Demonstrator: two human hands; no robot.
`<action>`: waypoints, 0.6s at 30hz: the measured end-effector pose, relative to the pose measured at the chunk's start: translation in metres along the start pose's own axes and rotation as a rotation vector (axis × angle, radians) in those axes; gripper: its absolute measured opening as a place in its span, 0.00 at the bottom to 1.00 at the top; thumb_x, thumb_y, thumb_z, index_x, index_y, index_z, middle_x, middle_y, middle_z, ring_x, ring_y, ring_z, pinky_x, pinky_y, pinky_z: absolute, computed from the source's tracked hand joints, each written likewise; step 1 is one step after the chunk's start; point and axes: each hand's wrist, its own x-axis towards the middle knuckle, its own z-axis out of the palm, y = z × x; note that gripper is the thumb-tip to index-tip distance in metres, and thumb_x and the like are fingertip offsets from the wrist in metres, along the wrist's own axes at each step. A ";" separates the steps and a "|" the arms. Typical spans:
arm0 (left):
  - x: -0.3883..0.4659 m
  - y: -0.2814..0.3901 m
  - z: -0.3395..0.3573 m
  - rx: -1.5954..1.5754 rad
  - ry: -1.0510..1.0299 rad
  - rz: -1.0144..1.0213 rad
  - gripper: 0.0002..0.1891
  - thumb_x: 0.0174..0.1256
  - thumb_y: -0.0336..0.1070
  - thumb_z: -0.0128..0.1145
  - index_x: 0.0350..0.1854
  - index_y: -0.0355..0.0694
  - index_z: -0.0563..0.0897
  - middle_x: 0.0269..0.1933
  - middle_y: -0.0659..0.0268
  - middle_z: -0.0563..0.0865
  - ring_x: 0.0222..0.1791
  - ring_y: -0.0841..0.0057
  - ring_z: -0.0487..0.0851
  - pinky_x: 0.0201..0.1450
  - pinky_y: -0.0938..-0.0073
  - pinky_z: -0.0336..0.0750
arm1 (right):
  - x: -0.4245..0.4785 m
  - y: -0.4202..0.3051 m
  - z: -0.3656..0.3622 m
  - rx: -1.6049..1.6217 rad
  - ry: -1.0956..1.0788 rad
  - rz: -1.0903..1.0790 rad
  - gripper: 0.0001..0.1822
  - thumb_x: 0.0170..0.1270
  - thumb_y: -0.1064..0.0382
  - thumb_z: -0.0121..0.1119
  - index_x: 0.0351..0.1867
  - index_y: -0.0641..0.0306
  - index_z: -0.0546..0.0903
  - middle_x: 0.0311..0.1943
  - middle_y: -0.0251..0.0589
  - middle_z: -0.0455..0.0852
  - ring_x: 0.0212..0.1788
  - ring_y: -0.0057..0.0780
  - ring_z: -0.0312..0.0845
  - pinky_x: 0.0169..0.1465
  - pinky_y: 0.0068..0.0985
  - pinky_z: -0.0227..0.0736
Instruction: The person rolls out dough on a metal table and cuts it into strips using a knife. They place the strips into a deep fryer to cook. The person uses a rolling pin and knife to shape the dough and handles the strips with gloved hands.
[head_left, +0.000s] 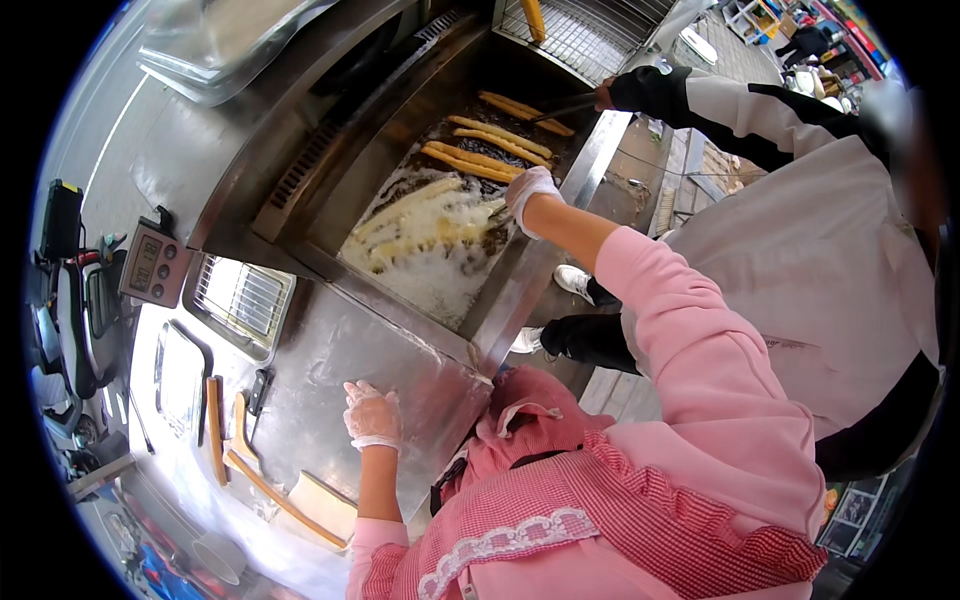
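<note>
My right hand (531, 196), in a clear plastic glove, is over the right side of the deep fryer (495, 330). A dark, thin tool end shows beside its fingers, but the grip is hidden. Pale dough sticks (427, 225) lie in foaming oil just left of this hand. Beyond them float golden fried dough sticks (472, 161). My left hand (373, 414), also gloved, rests on or just over the steel worktop (315, 330), its fingers loosely bent with nothing seen in them.
A co-worker's hand (604, 94) holds metal tongs (562, 105) at the fryer's far end, near a wire rack (570, 37). On the left are a digital display (154, 262), a racked tray (240, 300), a knife (259, 391), a scraper (241, 427) and wooden sticks (215, 431).
</note>
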 end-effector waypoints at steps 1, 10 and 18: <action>-0.001 -0.002 0.002 0.004 0.014 0.004 0.41 0.77 0.57 0.61 0.79 0.27 0.71 0.81 0.36 0.71 0.75 0.50 0.80 0.69 0.54 0.79 | 0.002 -0.001 0.003 -0.037 0.011 0.006 0.22 0.55 0.53 0.82 0.52 0.52 0.95 0.53 0.33 0.96 0.57 0.39 0.93 0.49 0.46 0.83; -0.001 -0.006 0.013 0.002 0.101 0.016 0.36 0.76 0.54 0.64 0.74 0.30 0.76 0.78 0.36 0.75 0.69 0.51 0.85 0.65 0.54 0.82 | -0.016 0.017 -0.009 0.006 -0.025 0.057 0.27 0.54 0.49 0.82 0.56 0.50 0.94 0.57 0.34 0.95 0.59 0.39 0.92 0.49 0.44 0.85; -0.001 -0.006 0.013 0.009 0.103 0.025 0.36 0.75 0.54 0.64 0.74 0.30 0.75 0.77 0.35 0.75 0.69 0.50 0.85 0.64 0.53 0.83 | -0.019 -0.013 -0.013 0.096 0.059 0.048 0.17 0.51 0.58 0.80 0.45 0.51 0.97 0.45 0.35 0.98 0.49 0.37 0.95 0.42 0.38 0.86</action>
